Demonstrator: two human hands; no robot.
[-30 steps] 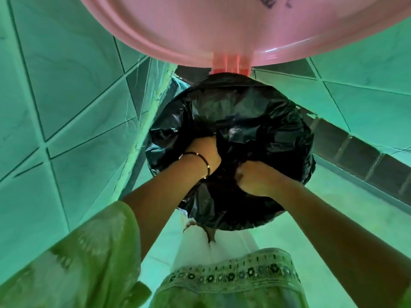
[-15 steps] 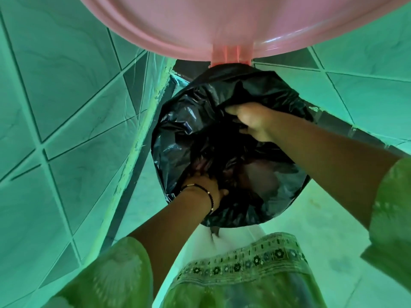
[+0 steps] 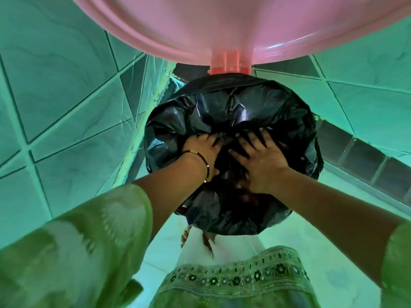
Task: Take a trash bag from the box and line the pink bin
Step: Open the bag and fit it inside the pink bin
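Over the bin: we looked straight down at our two hands pressed into the black trash bag (image 3: 233, 112).
Trash bag: it was draped over the mouth of the bin, its crumpled plastic covering the rim all round, so we saw none of the bin's body.
Lid: the pink lid (image 3: 222, 25) stood open above the bag, joined by its hinge (image 3: 229, 63).
Left hand (image 3: 202, 152): palm down on the plastic, fingers spread flat and gripping nothing; a beaded bracelet (image 3: 205, 163) circled the wrist.
Right hand (image 3: 258, 158): just beside the left, fingers splayed wide and flat against the bag.
Surroundings: tiled wall (image 3: 66, 96) on both sides.
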